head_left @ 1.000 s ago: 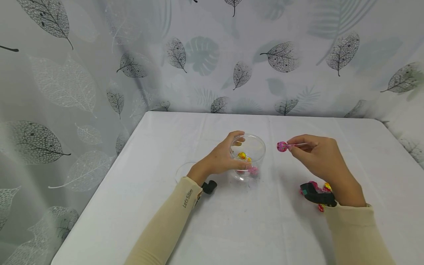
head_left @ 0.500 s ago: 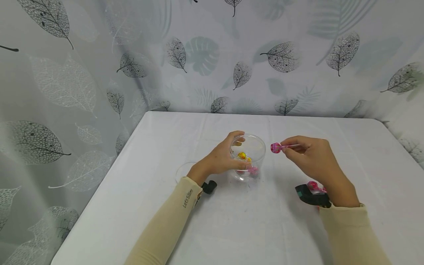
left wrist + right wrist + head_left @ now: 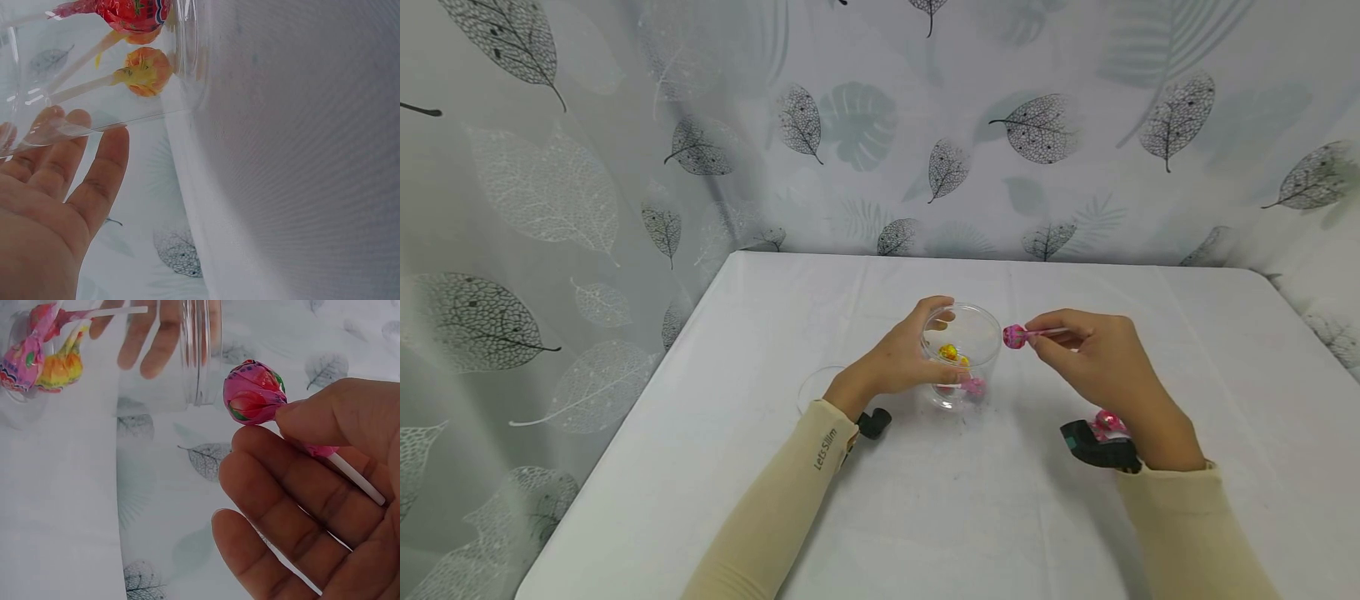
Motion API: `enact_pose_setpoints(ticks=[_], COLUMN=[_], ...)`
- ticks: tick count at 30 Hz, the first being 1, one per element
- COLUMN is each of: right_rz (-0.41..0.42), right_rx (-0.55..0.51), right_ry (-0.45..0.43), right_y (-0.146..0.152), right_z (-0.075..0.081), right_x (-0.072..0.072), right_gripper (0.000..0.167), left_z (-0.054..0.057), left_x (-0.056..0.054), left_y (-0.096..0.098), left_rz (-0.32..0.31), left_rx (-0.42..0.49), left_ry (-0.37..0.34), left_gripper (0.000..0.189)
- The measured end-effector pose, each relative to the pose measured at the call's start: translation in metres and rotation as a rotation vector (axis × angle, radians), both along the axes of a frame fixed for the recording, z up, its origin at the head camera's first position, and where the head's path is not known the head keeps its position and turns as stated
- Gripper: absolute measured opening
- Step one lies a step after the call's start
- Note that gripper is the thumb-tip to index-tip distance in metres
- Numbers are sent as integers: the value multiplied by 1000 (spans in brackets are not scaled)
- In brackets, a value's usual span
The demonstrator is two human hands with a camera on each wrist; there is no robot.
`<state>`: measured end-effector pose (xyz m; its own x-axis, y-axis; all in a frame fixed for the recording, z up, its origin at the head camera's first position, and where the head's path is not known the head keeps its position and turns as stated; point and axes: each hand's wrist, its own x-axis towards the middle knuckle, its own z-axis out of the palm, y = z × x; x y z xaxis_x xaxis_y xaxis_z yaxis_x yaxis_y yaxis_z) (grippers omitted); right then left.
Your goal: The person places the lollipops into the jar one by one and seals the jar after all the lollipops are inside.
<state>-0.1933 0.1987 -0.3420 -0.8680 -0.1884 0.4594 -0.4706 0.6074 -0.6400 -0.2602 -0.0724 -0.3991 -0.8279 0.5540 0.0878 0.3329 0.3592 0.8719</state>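
Upright on the table is a clear plastic jar [image 3: 981, 333], gripped round its side by my left hand [image 3: 891, 358]. Wrapped lollipops lie in it: the left wrist view shows a red one [image 3: 134, 14] and a yellow one [image 3: 147, 72], and a pink one [image 3: 24, 365] appears in the right wrist view. My right hand [image 3: 1097, 354] pinches another pink-wrapped lollipop [image 3: 255, 394] between thumb and index finger, its white stick pointing back toward the palm. That candy's head is just right of the jar's rim, at about rim height in the head view.
More pink-wrapped lollipops [image 3: 1108, 422] lie on the white table [image 3: 970, 517], partly hidden behind the right wrist and its black camera [image 3: 1097, 448]. A clear round rim, perhaps a lid [image 3: 808, 383], lies left of the left wrist. Leaf-patterned curtains [image 3: 865, 183] hang behind.
My right hand has moved left with the pink lollipop, bringing it close to the jar's rim. The left hand and the jar have stayed still.
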Motion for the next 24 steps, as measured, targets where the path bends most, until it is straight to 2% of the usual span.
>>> enact_pose_setpoints(ticks=[6,24], right_rz=[6,38], right_rx=[-6,65], right_ry=[17,74], right_y=[-5,-23], right_z=[-4,-8], right_x=[-1,-1], right_gripper=[14,19], left_z=[0,0], left_x=[0,-1], left_y=[0,0], left_rz=[0,-6], left_rx=[-5,11], left_ry=[2,-17], left_gripper=[99,101])
